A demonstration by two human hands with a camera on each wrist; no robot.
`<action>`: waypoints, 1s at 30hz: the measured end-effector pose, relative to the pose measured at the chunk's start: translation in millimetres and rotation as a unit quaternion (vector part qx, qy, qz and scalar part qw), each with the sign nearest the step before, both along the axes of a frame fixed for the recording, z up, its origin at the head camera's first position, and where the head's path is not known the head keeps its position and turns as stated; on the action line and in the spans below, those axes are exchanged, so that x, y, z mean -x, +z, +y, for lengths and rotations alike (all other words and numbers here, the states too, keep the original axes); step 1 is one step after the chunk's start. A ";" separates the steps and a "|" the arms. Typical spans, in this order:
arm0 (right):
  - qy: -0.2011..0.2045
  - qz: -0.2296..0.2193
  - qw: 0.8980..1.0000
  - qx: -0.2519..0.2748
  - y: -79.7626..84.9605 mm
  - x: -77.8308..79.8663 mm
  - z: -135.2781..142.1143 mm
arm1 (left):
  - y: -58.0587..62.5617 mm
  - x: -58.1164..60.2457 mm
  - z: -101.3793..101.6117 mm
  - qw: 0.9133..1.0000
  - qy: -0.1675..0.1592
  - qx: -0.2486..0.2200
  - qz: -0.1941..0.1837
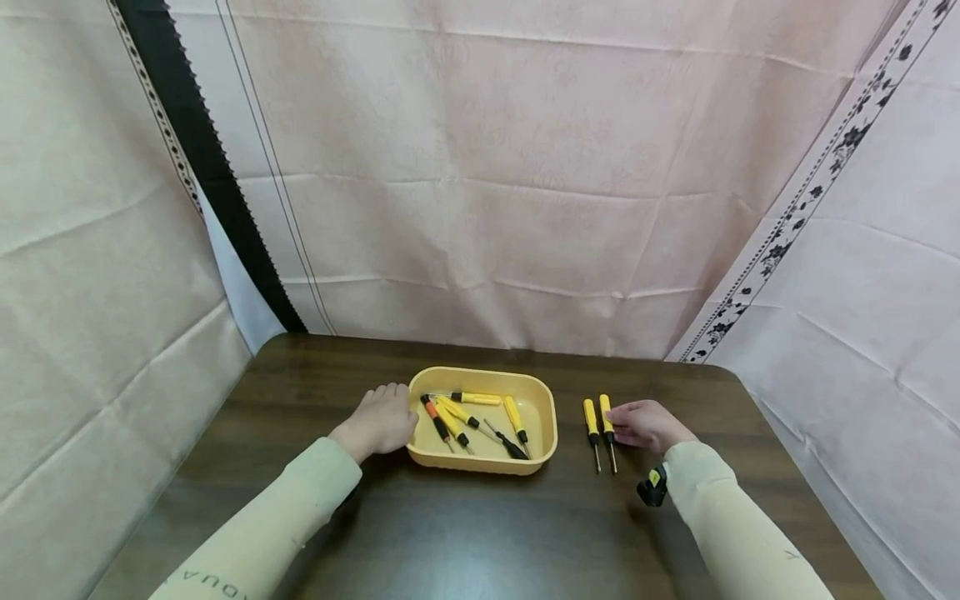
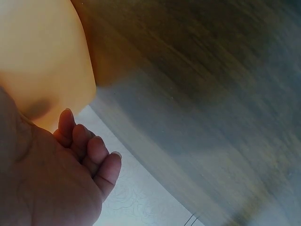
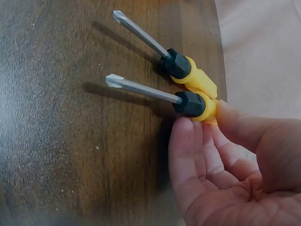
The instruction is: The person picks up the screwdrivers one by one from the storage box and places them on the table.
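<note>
My right hand (image 1: 647,423) pinches the yellow handle of a screwdriver (image 1: 604,412) to the right of the tray. A second yellow-handled screwdriver (image 1: 590,421) lies close along its left side. Both have black collars and cross-shaped tips, seen in the right wrist view. At the left end of a pale yellow tray (image 1: 480,467), my left hand (image 1: 381,421) holds the edge; its thumb is hidden in the left wrist view, where the other fingers curl beside the tray wall. Several screwdrivers lie loose in the tray, among them an orange-and-black one (image 1: 433,417) and a black-handled one (image 1: 514,450).
The dark wooden table (image 1: 480,533) has rounded far corners. Patterned white cloth (image 1: 487,167) hangs behind it and at both sides. A small black device (image 1: 652,486) sits at the right wrist.
</note>
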State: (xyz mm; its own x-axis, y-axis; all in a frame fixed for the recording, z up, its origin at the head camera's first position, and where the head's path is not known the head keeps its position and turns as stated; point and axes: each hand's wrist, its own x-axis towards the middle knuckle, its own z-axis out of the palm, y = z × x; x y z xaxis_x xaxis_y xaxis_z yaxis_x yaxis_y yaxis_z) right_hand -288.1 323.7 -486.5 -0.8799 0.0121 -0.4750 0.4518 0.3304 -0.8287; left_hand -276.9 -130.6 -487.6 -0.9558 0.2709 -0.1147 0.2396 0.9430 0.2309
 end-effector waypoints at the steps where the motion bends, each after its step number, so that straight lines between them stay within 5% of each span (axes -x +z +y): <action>1: 0.002 -0.002 1.000 -0.001 -0.8 -0.3 0.0 | 0.2 -0.1 0.2 1.000 0.000 -0.001 -0.002; 30: -0.020 -0.027 0.997 -0.072 3.9 3.0 -11.0 | 1.1 0.3 -0.1 1.000 -0.002 -0.005 -0.001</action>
State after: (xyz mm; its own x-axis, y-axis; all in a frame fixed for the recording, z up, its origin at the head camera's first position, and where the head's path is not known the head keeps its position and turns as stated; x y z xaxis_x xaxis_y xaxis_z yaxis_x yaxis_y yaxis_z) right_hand -291.1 312.7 -482.6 -0.8507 0.1176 -0.5122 0.5093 0.4251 -0.7483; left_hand -277.2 -130.7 -486.5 -0.9543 0.2766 -0.1137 0.2436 0.9396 0.2406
